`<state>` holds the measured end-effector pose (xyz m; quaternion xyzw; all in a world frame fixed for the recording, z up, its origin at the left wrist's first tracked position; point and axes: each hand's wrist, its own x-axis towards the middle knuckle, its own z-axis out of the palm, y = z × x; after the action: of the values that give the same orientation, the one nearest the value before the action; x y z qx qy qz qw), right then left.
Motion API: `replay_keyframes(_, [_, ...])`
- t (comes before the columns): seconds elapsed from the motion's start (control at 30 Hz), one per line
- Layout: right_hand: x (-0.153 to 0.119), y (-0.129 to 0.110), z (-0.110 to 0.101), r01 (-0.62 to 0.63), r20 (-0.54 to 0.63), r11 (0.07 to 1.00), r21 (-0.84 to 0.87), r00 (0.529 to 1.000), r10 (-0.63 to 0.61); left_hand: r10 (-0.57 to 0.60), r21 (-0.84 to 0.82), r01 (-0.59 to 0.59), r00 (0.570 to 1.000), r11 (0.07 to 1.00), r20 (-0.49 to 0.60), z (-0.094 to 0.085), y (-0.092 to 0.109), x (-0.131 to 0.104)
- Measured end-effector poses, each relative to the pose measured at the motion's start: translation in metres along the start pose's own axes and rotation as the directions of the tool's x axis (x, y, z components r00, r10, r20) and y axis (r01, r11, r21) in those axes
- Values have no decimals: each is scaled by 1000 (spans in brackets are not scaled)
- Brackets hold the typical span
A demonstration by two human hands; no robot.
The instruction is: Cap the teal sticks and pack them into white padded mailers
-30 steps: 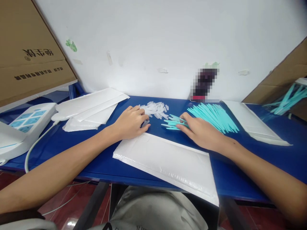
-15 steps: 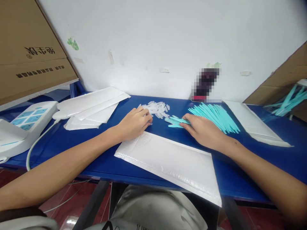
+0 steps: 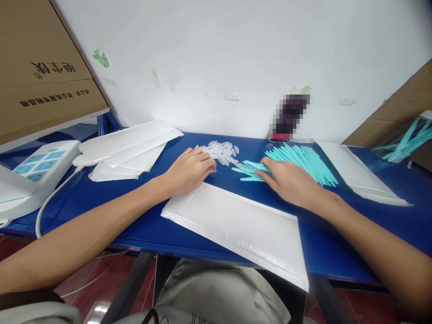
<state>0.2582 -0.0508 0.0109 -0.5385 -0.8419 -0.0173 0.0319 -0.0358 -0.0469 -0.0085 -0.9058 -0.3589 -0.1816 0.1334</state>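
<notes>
Plainly | carton (image 3: 37,40): inverted Chinese lettering (image 3: 54,67) | right hand (image 3: 285,177): grips turquoise sticks (image 3: 250,169)

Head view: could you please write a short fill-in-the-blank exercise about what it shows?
1. The right hand holds a few sticks; the larger stick pile lies to the ____ of the small white pieces.
2. The nearest white envelope lies partly on a table coloured ____.
3. The power strip stands on the table's ____ side.

Missing words: right; blue; left.
</notes>
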Motion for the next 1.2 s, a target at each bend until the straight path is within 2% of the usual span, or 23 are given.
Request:
replay_keyframes(0.27, [-1, 4, 2, 49, 5, 998, 48, 999, -49, 20, 16, -20, 1000, 1000, -17, 0, 0, 0])
replay_keyframes(0.47, [-5, -1, -1, 100, 84, 993, 56, 991, -105, 30, 25, -30, 999, 999, -19, 0, 0, -1])
replay_keyframes(0.67, [-6, -5, -5, 97, 99, 994, 50, 990, -102, -10, -39, 9, 1000, 999, -25, 0, 2, 0])
replay_keyframes(0.8, [-5, -7, -3, 117, 57, 978, 172, 990, -128, -78, -153, 58, 989, 987, -129, -2, 4, 0])
replay_keyframes(0.93, [-5, -11, 4, 194, -5, 934, 301, 979, -202, -70, -196, 27, 973, 980, -220, -7, 6, 1])
replay_keyframes(1.07, [-6, -14, 10, 271, -56, 902, 335, 962, -268, -53, -220, -6, 963, 976, -264, -8, 12, 1])
replay_keyframes(1.2, [-7, -18, 11, 282, -70, 905, 320, 959, -275, -48, -282, -48, 945, 958, -323, -4, 19, 1])
